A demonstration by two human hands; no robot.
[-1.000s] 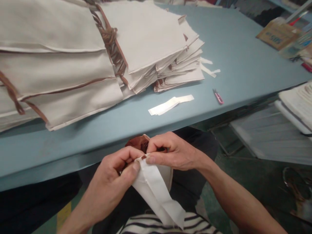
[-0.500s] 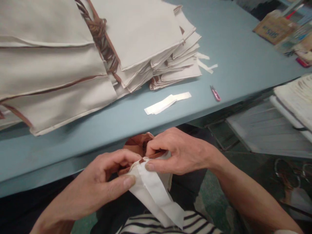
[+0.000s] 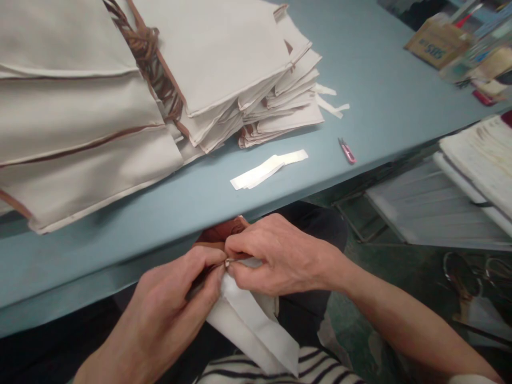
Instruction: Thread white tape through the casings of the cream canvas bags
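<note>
Head view: left hand (image 3: 168, 314) and right hand (image 3: 280, 261), fingers closed, pinch the 12 o'clock end of the cream fabric strip (image 3: 256, 330), which looks soft, light and floppy.

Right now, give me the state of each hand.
Left hand: closed, pinching the top edge of the white cloth.
Right hand: closed, pinching the same edge beside it.
</note>
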